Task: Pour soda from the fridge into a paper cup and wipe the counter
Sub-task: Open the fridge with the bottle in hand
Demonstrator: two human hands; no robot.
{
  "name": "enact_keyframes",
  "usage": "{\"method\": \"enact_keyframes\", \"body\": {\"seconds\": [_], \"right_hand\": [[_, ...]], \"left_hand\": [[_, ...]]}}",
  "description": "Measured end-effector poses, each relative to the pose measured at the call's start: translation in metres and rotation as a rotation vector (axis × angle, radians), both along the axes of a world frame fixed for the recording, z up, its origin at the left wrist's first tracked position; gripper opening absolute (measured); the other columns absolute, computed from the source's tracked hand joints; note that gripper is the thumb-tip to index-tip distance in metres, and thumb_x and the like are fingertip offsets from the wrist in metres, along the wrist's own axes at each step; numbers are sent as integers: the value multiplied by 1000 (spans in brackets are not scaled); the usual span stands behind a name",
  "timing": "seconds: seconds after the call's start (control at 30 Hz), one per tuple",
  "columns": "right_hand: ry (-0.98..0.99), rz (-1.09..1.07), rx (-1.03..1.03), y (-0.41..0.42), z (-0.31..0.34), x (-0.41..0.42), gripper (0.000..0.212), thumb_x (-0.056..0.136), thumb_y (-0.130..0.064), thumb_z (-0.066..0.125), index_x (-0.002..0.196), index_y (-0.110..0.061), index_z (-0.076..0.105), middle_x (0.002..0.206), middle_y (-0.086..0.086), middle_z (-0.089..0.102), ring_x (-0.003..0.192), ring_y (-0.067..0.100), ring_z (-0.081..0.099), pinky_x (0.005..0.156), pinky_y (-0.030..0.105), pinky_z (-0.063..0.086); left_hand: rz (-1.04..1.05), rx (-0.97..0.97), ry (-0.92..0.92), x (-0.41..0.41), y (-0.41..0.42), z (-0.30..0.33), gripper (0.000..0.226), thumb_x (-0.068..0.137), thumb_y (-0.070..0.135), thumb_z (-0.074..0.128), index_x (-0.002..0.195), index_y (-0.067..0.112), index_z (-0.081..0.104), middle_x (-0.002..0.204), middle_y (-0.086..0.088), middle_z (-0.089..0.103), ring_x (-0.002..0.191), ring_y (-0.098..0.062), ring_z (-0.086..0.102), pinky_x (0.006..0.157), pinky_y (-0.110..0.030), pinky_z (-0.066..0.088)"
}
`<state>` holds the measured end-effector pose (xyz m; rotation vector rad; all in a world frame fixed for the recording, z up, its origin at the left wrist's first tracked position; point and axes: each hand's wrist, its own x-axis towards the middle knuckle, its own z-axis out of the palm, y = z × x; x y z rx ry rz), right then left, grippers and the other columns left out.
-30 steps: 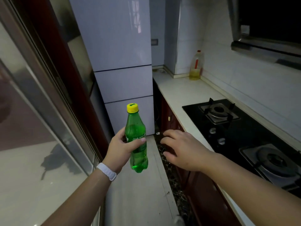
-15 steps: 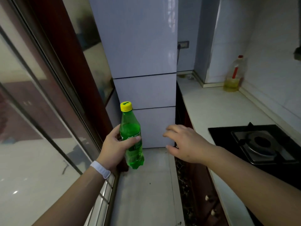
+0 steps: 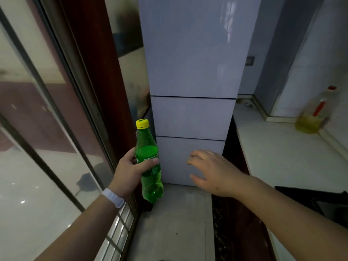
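Left hand (image 3: 130, 171) grips upright soda bottle (image 3: 149, 166); right hand (image 3: 212, 172) reaches forward, fingers spread.

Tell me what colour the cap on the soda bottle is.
Yellow; the cap tops the green bottle, seen in the head view.

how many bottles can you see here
2. A green soda bottle with a yellow cap is held upright in the left hand. A blurred oil bottle stands on the counter at far right. Others may be out of view.

My left-hand fingers (image 3: 150, 161) wrap the upright green soda bottle (image 3: 149, 166), yellow cap on, closed fridge (image 3: 192, 117) just beyond.
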<state>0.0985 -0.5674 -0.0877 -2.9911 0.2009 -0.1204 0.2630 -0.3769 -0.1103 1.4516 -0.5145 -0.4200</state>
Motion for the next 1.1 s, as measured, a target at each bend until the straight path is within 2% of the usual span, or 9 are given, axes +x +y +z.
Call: {"method": "enact_keyframes", "body": {"seconds": [0.23,0.33,0.43,0.53,0.7,0.93,1.1], "right_hand": [[26,-35,-28,-52,15,108,52,96,-45,46,144,-28,38,150,-4,30,137,15,28,113,34,24],[-8,-67,-32,-66,20,149,51,96,-44,47,144,-26,39,149,-3,32,136,15,29,112,35,26],[-7,-69,-30,-76,18,182,51,96,-44,47,143,-26,40,148,-3,33,135,15,30,111,37,28],[-1,-68,-37,-89,16,208,50,95,-45,47,142,-27,41,146,-4,35,133,15,32,110,37,29],[-12,-38,-41,-116,18,249,49,96,-44,46,141,-26,42,146,-4,35,132,16,33,109,37,30],[4,55,-77,-174,8,317,50,96,-42,48,142,-23,42,147,1,36,133,20,34,108,36,31],[1,179,-119,-216,16,373,51,94,-41,50,140,-19,45,144,6,39,128,25,39,103,37,34]], "left_hand": [[-76,-27,-19,114,-66,8,44,60,15,84,102,14,71,96,-12,75,86,-25,71,76,-36,58],[-109,-21,-36,157,-88,13,41,65,6,85,103,13,71,97,-11,75,85,-21,71,73,-31,56],[-124,-17,-57,192,-106,14,44,63,9,85,104,14,70,98,-10,75,88,-24,72,76,-35,58],[-112,-9,-53,215,-118,15,42,67,6,86,105,14,70,97,-9,75,88,-23,72,78,-35,58],[-78,9,-37,247,-140,15,32,73,4,82,102,15,71,88,-2,75,78,-13,71,66,-21,55],[2,45,3,280,-177,1,39,72,2,82,108,13,69,95,-6,76,86,-18,72,67,-22,55],[80,95,31,302,-207,10,38,75,4,81,109,18,69,94,1,76,85,-16,73,62,-19,54]]}}
